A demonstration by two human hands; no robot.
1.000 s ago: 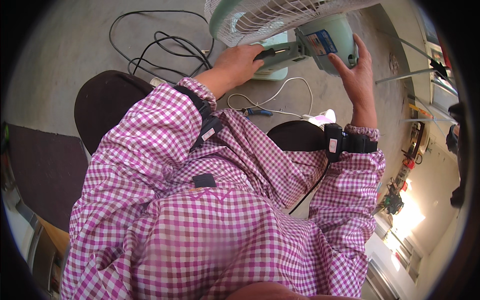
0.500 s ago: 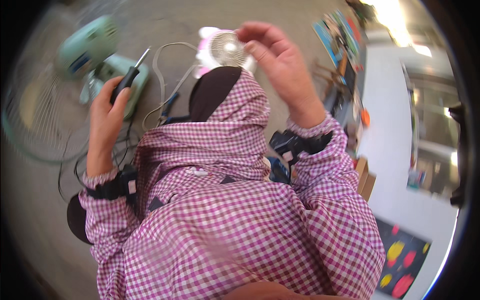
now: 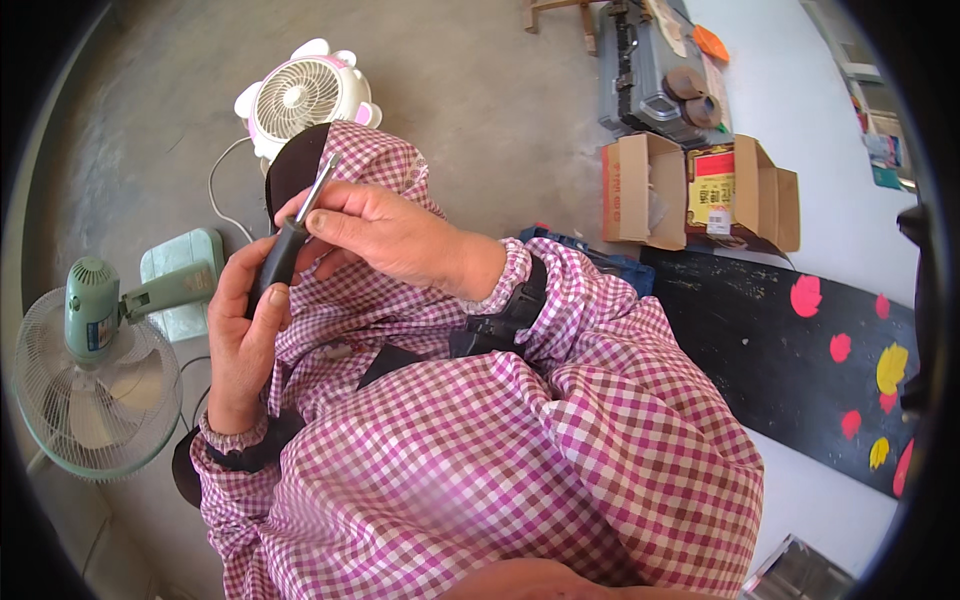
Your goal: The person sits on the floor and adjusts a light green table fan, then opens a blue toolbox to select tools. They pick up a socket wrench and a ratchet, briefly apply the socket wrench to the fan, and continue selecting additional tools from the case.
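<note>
A screwdriver (image 3: 282, 256) with a black handle and a bare metal shaft is tilted up over my lap, its tip pointing away from me. My left hand (image 3: 240, 335) is closed round the lower part of the handle. At the upper end of the handle, where the shaft begins, the fingers of my right hand (image 3: 410, 235) pinch it. A white and pink fan (image 3: 297, 98) with animal-like ears lies on the floor beyond my knees. To the left rests a green fan (image 3: 92, 310) with a round wire guard, its base (image 3: 185, 262) showing its flat side.
Cables run on the floor by both fans. At the right are open cardboard boxes (image 3: 640, 195), a grey tool case (image 3: 655, 80) with brown round parts on it, and an orange item (image 3: 711, 43). A black board (image 3: 770, 340) with painted spots leans at the wall.
My right hand has come down and left onto the screwdriver in my left hand. The view has swung to the right, and both fans now appear farther left.
</note>
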